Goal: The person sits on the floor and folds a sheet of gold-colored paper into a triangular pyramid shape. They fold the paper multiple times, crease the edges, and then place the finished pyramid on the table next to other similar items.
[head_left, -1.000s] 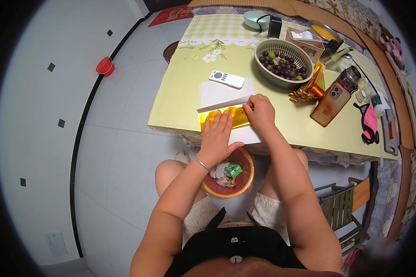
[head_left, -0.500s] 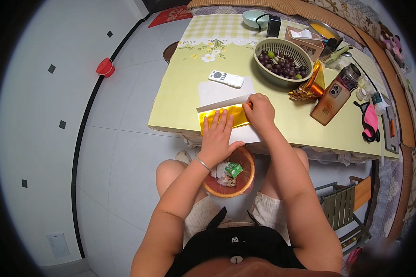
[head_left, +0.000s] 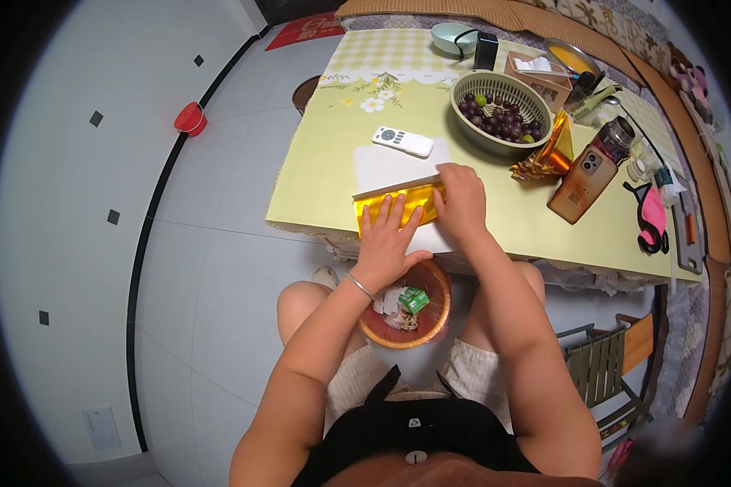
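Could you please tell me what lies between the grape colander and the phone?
In the head view, folded gold foil sits between the colander and the phone.

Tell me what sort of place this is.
Probably a home's living or dining area: a colander of grapes, a white remote control and a tissue box share a table with a patterned cloth.

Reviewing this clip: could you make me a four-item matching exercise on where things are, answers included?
1. shiny gold foil sheet
2. white oblong remote control
3. round grey-green plastic basket
4. small red plastic bucket

A. beside the black skirting strip
B. around dark purple grapes
C. beneath the spread left hand
D. at the rectangular white paper's far edge

Pairs: 1-C, 2-D, 3-B, 4-A
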Motion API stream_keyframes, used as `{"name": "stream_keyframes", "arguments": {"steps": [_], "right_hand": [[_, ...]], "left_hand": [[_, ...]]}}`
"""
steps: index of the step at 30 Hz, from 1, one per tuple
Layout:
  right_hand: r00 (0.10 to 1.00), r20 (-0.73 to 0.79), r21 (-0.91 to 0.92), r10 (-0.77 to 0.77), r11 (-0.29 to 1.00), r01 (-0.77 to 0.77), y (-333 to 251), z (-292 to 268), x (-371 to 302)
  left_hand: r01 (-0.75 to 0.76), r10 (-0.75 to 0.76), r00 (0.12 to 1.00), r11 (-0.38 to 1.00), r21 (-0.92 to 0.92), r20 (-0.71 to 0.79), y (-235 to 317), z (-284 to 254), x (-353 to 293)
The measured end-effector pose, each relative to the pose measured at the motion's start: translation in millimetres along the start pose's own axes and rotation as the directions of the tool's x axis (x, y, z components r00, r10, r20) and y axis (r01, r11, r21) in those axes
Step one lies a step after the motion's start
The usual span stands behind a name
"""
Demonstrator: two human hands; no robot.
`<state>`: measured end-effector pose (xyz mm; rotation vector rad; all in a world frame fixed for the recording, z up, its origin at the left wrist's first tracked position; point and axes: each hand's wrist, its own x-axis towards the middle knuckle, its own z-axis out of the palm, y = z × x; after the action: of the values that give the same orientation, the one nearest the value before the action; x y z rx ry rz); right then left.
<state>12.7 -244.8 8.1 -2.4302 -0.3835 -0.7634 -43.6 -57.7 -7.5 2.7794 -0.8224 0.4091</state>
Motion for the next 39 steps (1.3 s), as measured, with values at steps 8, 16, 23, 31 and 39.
{"name": "stream_keyframes", "arguments": {"steps": [8,16,23,31,39], "right_hand": [[0.840,0.475,0.171,-0.263,0.964,0.205,-45,3,-37],[0.840,0.533,-0.045,-0.100,0.988,0.146,-30,2,-40],[0.826,0.564,-0.209,0.008,0.969,0.134,-8,-9,-39],[0.850,0.525,-0.239,0.041,0.966,0.101,-2,-13,-43],[0.857,0.514,-0.243,0.042,0.965,0.098,-1,-11,-43]], "left_hand": [[0.068,-0.066,0.993,0.997,-0.020,0.102,-2,11,-2],[0.020,-0.021,0.993,1.000,0.007,0.113,-2,-1,-4],[0.078,-0.080,0.996,0.996,0.042,0.049,-22,-3,-22],[0.144,-0.137,0.985,0.987,0.065,-0.102,-41,7,-38],[0.117,-0.092,0.982,0.981,0.152,-0.162,-44,3,-31]]}}
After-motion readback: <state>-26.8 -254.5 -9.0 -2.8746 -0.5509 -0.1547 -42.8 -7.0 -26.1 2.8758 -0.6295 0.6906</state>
